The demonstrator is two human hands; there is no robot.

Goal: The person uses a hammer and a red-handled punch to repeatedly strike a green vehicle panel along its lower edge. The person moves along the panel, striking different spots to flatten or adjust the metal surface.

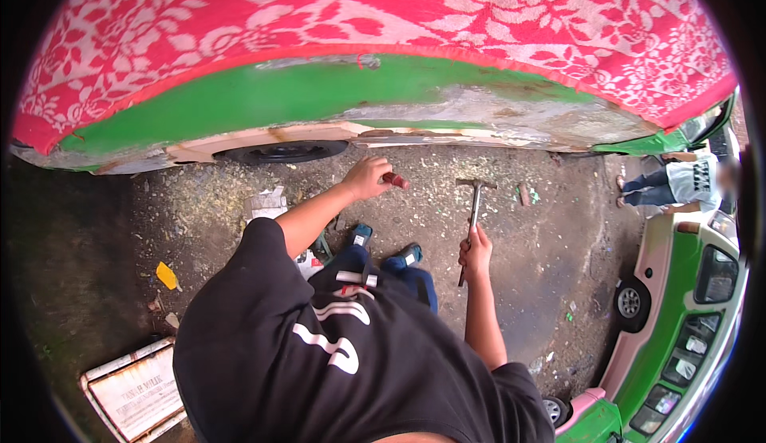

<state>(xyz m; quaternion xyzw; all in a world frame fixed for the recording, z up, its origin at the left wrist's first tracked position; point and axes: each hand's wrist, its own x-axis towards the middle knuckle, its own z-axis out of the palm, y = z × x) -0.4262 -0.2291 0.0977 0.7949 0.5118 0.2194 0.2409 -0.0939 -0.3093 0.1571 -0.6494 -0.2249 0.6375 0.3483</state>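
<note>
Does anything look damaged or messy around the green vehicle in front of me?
Yes. Its lower side panel is rough, patchy grey toward the right, unlike the smoother green on the left, and pale flakes litter the ground beside it.

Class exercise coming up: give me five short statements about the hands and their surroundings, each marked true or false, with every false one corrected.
1. The right hand grips a hammer. True.
2. The left hand is empty. False: the left hand holds a short red object.
3. The cloth along the green panel is plain blue. False: the cloth is red with a pale floral pattern.
4. A yellow scrap lies left of the blue shoes. True.
5. The hammer touches the red object. False: they are apart.
</note>
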